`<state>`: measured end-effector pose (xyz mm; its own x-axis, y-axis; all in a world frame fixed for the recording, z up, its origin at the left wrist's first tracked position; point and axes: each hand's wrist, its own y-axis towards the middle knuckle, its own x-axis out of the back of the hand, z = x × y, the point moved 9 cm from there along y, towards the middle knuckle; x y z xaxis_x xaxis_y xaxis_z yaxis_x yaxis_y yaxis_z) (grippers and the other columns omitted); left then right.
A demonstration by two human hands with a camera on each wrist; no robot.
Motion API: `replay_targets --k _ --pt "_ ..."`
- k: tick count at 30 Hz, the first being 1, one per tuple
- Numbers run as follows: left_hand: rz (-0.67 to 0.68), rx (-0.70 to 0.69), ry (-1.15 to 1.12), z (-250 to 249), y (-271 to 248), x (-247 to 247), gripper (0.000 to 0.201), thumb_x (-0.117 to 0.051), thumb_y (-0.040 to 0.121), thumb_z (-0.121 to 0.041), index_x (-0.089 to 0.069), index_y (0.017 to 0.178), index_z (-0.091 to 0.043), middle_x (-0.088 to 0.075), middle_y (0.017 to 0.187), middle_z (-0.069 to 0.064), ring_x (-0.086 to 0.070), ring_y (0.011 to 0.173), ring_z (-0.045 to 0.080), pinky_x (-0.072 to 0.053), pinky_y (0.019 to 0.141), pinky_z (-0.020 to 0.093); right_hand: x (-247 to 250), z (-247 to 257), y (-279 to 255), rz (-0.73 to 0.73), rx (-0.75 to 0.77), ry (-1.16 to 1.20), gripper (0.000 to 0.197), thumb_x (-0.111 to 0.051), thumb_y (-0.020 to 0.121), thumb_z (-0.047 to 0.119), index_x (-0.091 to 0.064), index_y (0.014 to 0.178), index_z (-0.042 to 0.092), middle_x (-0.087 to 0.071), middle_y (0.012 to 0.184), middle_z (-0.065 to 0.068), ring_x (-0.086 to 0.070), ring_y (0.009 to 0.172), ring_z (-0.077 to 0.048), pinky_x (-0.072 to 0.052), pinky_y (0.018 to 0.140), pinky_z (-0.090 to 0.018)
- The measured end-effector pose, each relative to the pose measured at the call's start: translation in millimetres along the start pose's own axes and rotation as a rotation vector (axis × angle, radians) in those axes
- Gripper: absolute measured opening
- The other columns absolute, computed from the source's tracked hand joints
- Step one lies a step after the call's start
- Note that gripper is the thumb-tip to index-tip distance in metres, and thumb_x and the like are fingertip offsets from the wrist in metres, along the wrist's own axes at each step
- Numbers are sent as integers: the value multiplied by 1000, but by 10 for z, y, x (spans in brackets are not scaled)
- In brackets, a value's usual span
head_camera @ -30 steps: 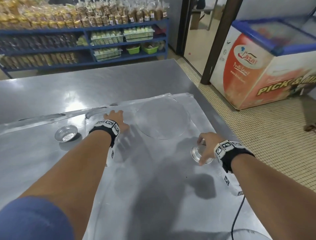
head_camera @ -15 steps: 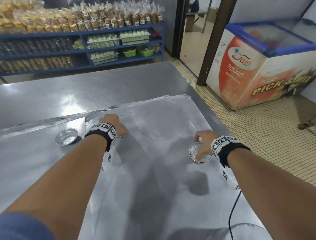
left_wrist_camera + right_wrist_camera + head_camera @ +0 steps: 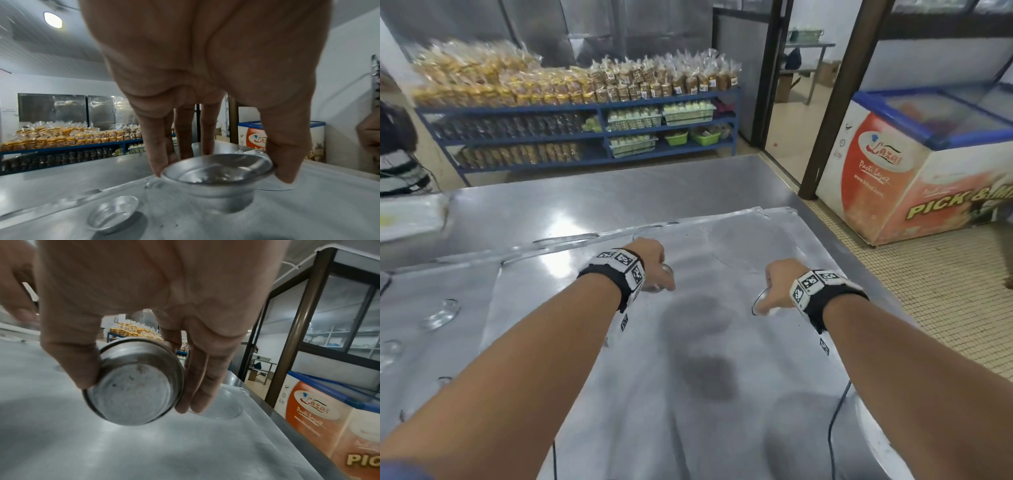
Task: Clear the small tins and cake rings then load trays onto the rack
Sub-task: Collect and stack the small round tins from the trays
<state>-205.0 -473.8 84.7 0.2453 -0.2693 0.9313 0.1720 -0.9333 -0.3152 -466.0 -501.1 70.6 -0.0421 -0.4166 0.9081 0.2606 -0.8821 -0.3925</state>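
While we look down through the head camera, our left hand (image 3: 650,255) and right hand (image 3: 779,282) both hang over the big metal tray (image 3: 739,394) on the steel table (image 3: 585,192), each curled round a small tin. The left tin (image 3: 662,279) peeks out beneath our fingers, and the right tin (image 3: 762,303) shows only a sliver of rim beside the thumb. Two more tins lie to the left, blurred, the nearer one (image 3: 441,313) on the neighbouring tray (image 3: 421,294). A blue shelf (image 3: 592,137) of bagged bread stands beyond the table, and a chest freezer (image 3: 914,171) sits on the tiled floor to the right.

From the left wrist, we see our fingers (image 3: 158,155) and thumb pinching the rim of the tin (image 3: 218,177), upright and lifted just clear of the tray, its reflection below. Another small tin (image 3: 113,214) rests on the tray nearby, tilted.

From the right wrist, thumb and fingers (image 3: 205,381) grip the tin (image 3: 133,384) by its sides, tipped so its flat, speckled bottom faces us, held above the tray.
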Motion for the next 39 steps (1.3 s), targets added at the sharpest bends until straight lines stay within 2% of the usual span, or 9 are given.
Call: replay_targets --k 4,9,14,18,23,26,29,36,39 --pt "28 -33 38 374 -644 21 76 -83 61 -55 -58 127 -25 -59 126 0 -55 114 23 -50 93 31 -95 622 -419 0 67 -8 45 -80 60 47 -65 81 10 -66 82 -5 -64 75 -24 -47 58 -26" --pt "87 -68 31 838 -1421 -195 84 -84 62 -54 -54 134 -25 -58 126 -1 -59 110 19 -53 88 31 -394 1353 -894 -22 146 19 32 -76 55 41 -58 56 14 -55 56 -1 -51 55 -21 -39 51 -24" --pt "135 -95 87 1189 -2084 -473 82 -84 63 -53 -55 134 -25 -58 129 -1 -59 113 20 -54 92 34 -845 1933 -1360 28 215 2 32 -78 53 38 -64 61 11 -54 55 0 -49 51 -22 -39 50 -23" --pt "165 -108 56 1409 -2495 -745 85 -86 61 -51 -54 135 -25 -58 130 -1 -59 113 21 -54 91 33 -1172 2291 -1690 47 301 -16 37 -81 49 37 -66 75 16 -64 71 2 -63 65 -21 -56 62 -30" --pt "221 -127 77 1551 -2837 -1068 72 -86 58 -50 -64 120 -22 -65 114 0 -67 98 22 -59 83 35 -1548 2567 -1959 98 375 -58 83 -85 39 44 -47 112 38 -59 100 1 -64 85 -23 -58 78 -40" --pt "237 -148 99 1571 -2971 -1197 50 -76 67 -36 -68 113 -21 -70 105 3 -70 89 24 -62 76 39 -1710 2701 -2100 118 393 -132 81 -86 36 44 -55 111 40 -60 103 5 -65 90 -21 -59 79 -39" --pt "249 -166 112 1553 -3048 -1309 47 -73 74 -29 -66 119 -18 -69 111 6 -69 95 27 -61 81 40 -1840 2727 -2191 128 385 -146 79 -89 34 39 -58 107 40 -58 105 7 -65 90 -21 -60 76 -38" --pt "237 -172 130 1609 -3097 -1491 76 -87 59 -50 -60 124 -20 -62 116 3 -65 103 24 -58 84 35 -2043 2695 -2241 148 378 -199 88 -95 44 33 -55 122 32 -56 120 5 -63 103 -22 -50 71 -28" --pt "215 -176 117 1638 -3097 -1505 76 -86 58 -53 -60 122 -21 -62 115 3 -63 102 23 -58 84 37 -2085 2694 -2261 142 391 -193 86 -93 46 33 -54 123 31 -55 119 3 -63 102 -22 -51 72 -29"
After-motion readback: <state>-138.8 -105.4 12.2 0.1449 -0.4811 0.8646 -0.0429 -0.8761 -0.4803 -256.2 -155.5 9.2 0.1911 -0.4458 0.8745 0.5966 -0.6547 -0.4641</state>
